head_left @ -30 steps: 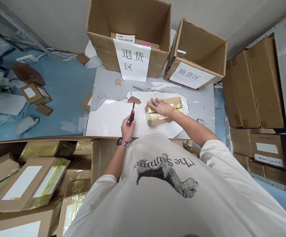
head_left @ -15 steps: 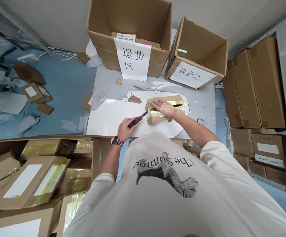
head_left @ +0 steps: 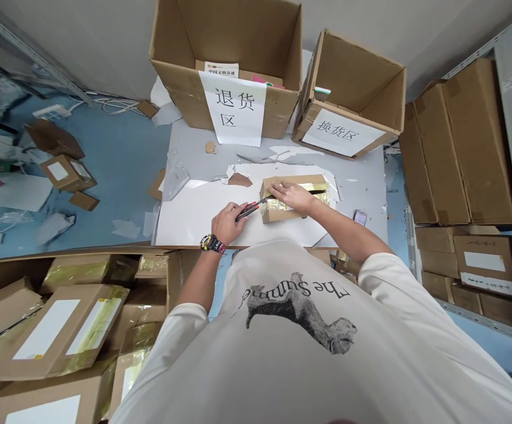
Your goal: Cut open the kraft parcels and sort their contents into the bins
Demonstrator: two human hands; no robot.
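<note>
Utility knife in left hand, taped carton under right fingers

Small card blurred, box cutter's blade too thin to tell, stacked parcels cut off by the lower edge

Left carton 退货区; right carton 换货区; T-shirt "The Summer"

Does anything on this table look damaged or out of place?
Yes: the white sheet lying on the grey table is ragged and torn along its far edge, with scraps scattered nearby, so it looks worn rather than neatly laid.
</note>
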